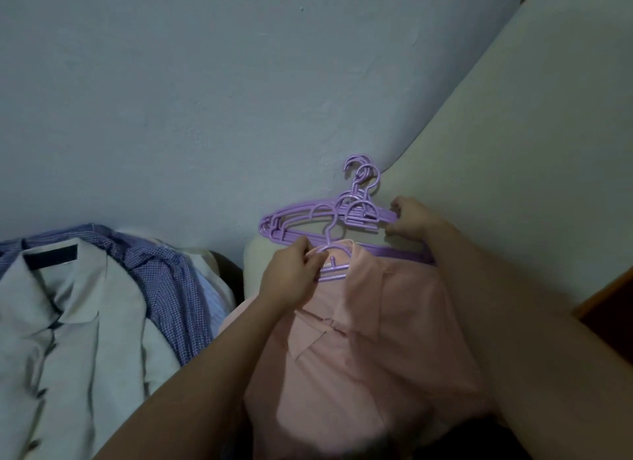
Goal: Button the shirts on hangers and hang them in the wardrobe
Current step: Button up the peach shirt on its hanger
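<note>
A pink shirt [370,350] lies spread in front of me with a purple hanger [334,269] inside its collar. My left hand [291,276] grips that hanger near the neck, just below its hook. Behind the collar lies a stack of several purple hangers [308,220] with their hooks pointing at the wall. My right hand [411,218] holds the right end of that stack, fingers curled round it. The pink shirt's front placket looks open below the collar.
A grey-white shirt [61,322] with a dark collar label lies at the left, on top of a blue checked shirt [164,274]. A cream cushion or headboard [513,151] runs along the right. A pale blue wall [205,100] fills the back.
</note>
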